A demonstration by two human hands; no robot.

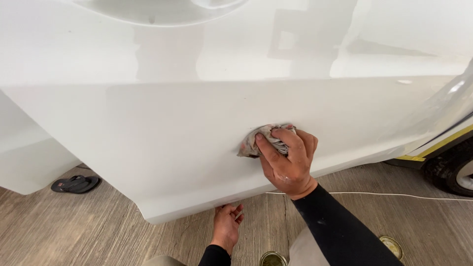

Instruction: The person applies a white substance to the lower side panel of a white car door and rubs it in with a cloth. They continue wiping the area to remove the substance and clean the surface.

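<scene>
A white car door panel (172,128) fills most of the head view. My right hand (288,160) presses a crumpled grey-white rag (258,140) against the lower middle of the panel, fingers closed over it. My left hand (226,226) reaches up under the panel's bottom edge, its fingertips touching the underside; whether it holds anything I cannot tell. Both arms wear black sleeves.
The floor is grey grooved concrete (74,231). A black sandal (75,184) lies at the left under the panel. A car tyre (453,170) and yellow-striped sill are at the right. A white cord (394,195) runs across the floor. Two round tin lids (273,258) (392,246) sit near my knees.
</scene>
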